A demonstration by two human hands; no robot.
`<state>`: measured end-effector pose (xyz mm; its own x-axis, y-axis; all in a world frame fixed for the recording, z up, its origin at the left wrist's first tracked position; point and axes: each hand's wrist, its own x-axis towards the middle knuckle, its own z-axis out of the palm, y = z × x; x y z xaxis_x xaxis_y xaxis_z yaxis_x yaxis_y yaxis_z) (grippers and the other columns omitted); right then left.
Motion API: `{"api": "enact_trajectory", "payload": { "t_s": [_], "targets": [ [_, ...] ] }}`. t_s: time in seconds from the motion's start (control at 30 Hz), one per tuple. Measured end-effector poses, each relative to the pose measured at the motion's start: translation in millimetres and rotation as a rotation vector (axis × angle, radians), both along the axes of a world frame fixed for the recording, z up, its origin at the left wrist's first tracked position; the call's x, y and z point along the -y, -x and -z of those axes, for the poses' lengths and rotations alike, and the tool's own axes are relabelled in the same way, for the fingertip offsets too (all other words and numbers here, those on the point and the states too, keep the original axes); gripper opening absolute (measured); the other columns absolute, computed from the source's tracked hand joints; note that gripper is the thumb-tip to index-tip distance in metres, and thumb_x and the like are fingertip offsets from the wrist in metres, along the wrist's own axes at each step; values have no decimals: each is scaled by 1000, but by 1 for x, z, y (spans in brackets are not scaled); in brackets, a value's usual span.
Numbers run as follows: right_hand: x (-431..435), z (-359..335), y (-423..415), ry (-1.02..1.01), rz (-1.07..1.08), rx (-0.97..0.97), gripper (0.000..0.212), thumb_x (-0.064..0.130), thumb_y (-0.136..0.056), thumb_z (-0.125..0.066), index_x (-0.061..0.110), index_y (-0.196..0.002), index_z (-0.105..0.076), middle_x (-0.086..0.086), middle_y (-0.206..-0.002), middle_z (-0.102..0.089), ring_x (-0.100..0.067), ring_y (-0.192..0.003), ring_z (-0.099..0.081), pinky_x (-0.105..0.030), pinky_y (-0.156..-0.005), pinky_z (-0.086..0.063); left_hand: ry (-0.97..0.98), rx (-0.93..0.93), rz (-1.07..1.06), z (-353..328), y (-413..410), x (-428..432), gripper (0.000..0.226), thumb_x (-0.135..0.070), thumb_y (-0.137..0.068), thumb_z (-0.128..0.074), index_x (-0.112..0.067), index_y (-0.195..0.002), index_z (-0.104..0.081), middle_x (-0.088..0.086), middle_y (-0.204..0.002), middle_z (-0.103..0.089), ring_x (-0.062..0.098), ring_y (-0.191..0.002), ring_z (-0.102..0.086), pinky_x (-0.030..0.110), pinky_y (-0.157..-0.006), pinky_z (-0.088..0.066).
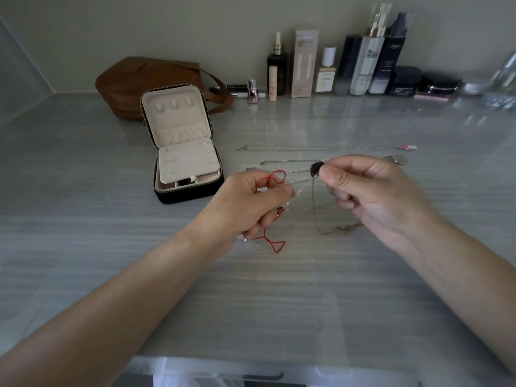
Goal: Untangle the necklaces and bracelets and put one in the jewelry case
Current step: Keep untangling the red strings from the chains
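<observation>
Glossy grey countertop (279, 289), metal chains (321, 148).

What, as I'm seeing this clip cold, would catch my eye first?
Both hands stand out mid-table: the left hand grips a red cord, the right hand pinches a thin chain stretched between them. Left of them the jewelry case stands open, and two more chains lie straight behind the hands.

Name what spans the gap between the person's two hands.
In the head view, a thin chain runs from the left hand to the right hand.
</observation>
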<state>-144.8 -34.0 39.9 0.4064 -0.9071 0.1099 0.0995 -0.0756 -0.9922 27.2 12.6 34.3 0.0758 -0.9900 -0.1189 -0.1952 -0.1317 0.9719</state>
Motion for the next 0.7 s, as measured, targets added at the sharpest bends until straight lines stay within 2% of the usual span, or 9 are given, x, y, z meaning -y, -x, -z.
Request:
{"api": "enact_trajectory", "payload": {
  "t_s": [0.2,0.4,0.57,0.7],
  "targets": [
    [-3,0,-5,-68,13,-5,19,38,-47,-73,28,-62,-75,10,-48,-54,-4,-49,-41,-17,-48,-31,-21,-93,135,-2,5,-5,17,-22,-91,-55,-13,-81,-67,-2,-37,-34,9,-30,-22,16,-36,-20],
    [-9,2,-10,-128,-39,-20,11,31,-53,-68,28,-61,-75,9,-53,-61,-2,-49,-41,-17,-49,-28,-45,-185,125,-3,5,-5,22,-21,-92,-53,-17,-76,-68,-1,-37,-33,8,-29,-21,14,-35,-20],
    [-1,0,-8,-302,-4,100,17,31,-43,-73,20,-57,-73,6,-64,-57,-4,-47,-40,-17,-44,-25,-51,-153,131,-1,4,-4,18,-20,-92,-53,-11,-87,-67,-2,-37,-35,7,-28,-22,13,-35,-21],
    [5,-6,0,-381,40,238,10,25,-54,-72,20,-60,-66,5,-67,-58,-6,-47,-39,-16,-42,-26,-58,-84,102,1,3,-3,16,-18,-93,-54,-10,-84,-65,-3,-37,-36,8,-29,-22,15,-35,-22]
  ]
}}
